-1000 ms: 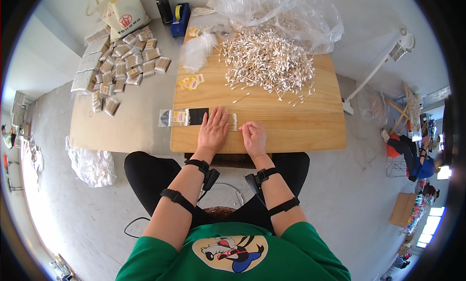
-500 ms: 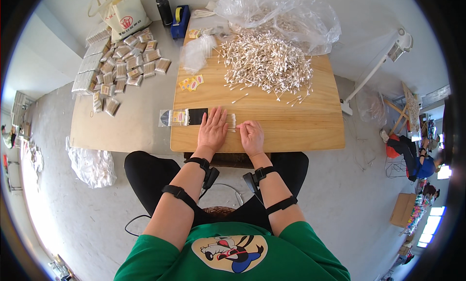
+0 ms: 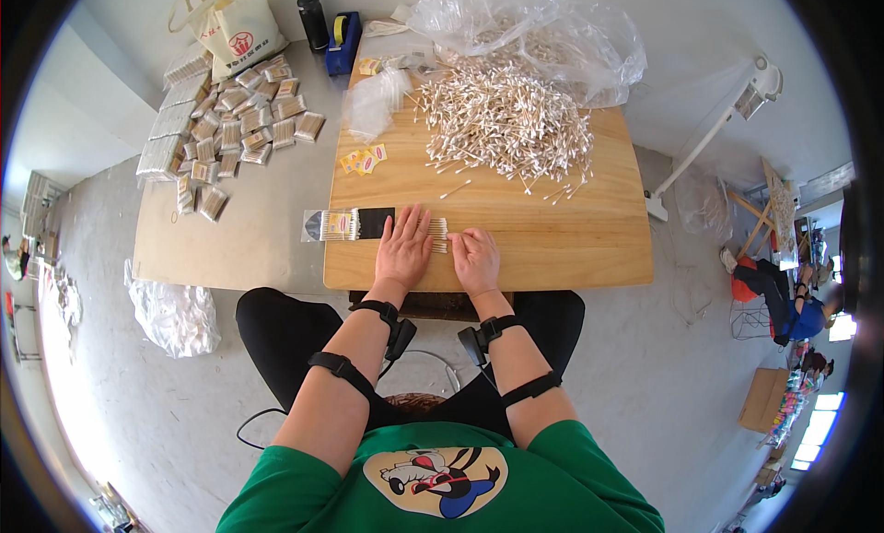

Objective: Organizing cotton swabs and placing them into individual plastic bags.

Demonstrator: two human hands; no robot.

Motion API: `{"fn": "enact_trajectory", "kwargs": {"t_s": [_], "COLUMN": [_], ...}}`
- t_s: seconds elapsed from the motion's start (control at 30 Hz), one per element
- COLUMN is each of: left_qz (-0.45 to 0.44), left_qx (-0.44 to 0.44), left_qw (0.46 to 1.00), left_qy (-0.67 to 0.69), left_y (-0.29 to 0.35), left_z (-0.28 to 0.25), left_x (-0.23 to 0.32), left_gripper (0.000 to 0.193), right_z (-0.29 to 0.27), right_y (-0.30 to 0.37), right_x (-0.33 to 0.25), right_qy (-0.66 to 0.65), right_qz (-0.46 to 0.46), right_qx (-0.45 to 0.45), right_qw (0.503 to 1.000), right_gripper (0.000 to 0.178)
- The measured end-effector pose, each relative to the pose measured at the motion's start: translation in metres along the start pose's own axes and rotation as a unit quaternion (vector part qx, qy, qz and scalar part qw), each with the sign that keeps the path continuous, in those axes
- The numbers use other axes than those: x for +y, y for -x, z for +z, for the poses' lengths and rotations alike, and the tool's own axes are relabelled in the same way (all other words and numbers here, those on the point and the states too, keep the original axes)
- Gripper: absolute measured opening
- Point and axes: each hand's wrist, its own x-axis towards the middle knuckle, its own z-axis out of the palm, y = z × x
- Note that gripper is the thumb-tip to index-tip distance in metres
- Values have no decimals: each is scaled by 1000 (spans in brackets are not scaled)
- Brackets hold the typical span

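Note:
My left hand (image 3: 403,247) lies flat, fingers stretched out, over a row of cotton swabs (image 3: 439,235) near the front of the wooden board. The swabs' white tips stick out to the right of it. My right hand (image 3: 476,260) is curled in a loose fist, its bent index finger at those tips. No object shows in that fist. To the left of my left hand lies a black strip (image 3: 376,222), partly under the fingers. It runs on to a clear bag (image 3: 313,225) holding swabs and a yellow-and-white card (image 3: 339,224).
A large heap of loose swabs (image 3: 506,118) fills the back of the wooden board (image 3: 571,238), beside a clear plastic sack (image 3: 589,45). Small cards (image 3: 365,159) and empty clear bags (image 3: 373,105) lie left of it. Packed swab bags (image 3: 249,114), a tape dispenser (image 3: 343,45) and a tote bag (image 3: 235,31) stand farther left.
My right hand has shifted very slightly, its index finger staying by the swab tips. My left hand keeps its place.

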Motion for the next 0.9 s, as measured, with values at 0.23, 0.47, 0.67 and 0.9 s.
{"fn": "enact_trajectory", "kwargs": {"t_s": [0.23, 0.47, 0.67, 0.9], "left_qz": [0, -1, 2, 1], "left_qx": [-2, -1, 1, 8], "left_qw": [1000, 1000, 1000, 1000], "left_qy": [-2, -3, -5, 0], "left_y": [0, 0, 0, 0], "left_z": [1, 2, 2, 3], "left_x": [0, -1, -1, -1], "left_gripper": [52, 52, 52, 52], "right_z": [2, 3, 4, 5], "right_y": [0, 0, -1, -2], "right_x": [1, 1, -1, -1], "right_qy": [20, 28, 31, 48], "right_qz": [1, 11, 23, 16], "right_qx": [-12, -8, -7, -17], "right_qw": [1000, 1000, 999, 999], "right_gripper": [13, 15, 16, 16]}}
